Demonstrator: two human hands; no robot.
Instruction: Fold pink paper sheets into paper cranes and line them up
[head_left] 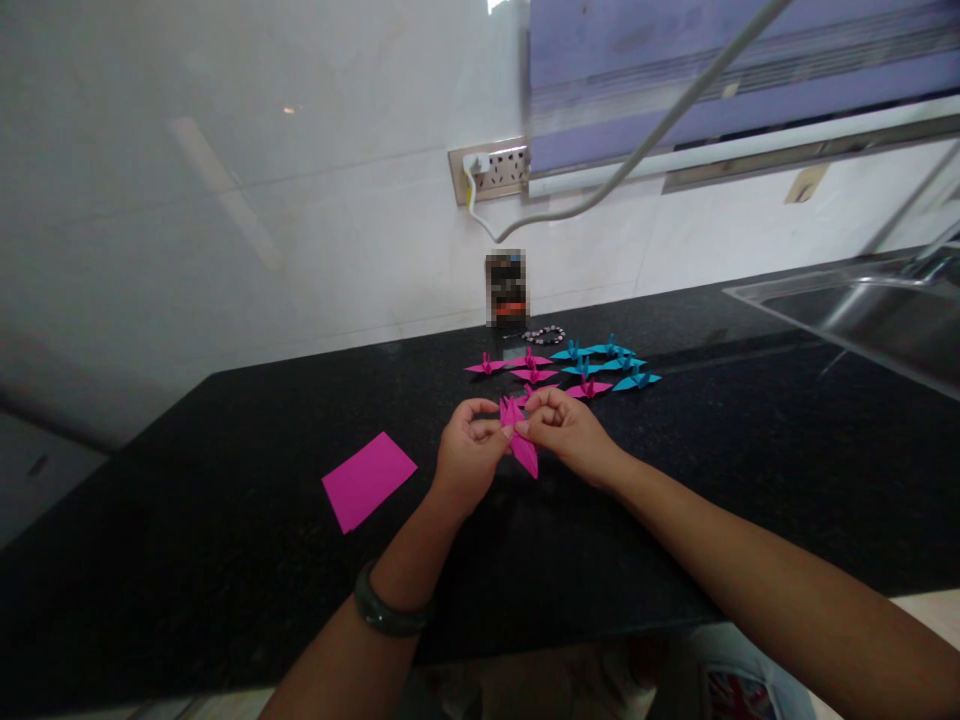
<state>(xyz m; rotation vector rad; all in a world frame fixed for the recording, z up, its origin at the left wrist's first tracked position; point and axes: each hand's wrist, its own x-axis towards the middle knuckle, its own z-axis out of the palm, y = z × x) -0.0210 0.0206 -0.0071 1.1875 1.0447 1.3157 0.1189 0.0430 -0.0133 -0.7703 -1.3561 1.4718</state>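
Observation:
A partly folded pink paper piece (519,442) is held between both hands just above the black countertop (225,450). My left hand (469,455) pinches its left side with closed fingers. My right hand (566,428) pinches its upper right side, fingers also closed. A flat pink paper square (368,480) lies on the counter to the left of my left hand. Beyond the hands stand several folded paper cranes, pink ones (525,368) on the left and blue ones (611,362) on the right.
A small dark object (507,288) leans on the white wall behind the cranes, with a beaded bracelet (545,334) beside it. A wall socket (491,170) holds a plugged cable. A steel sink (862,310) sits at the right.

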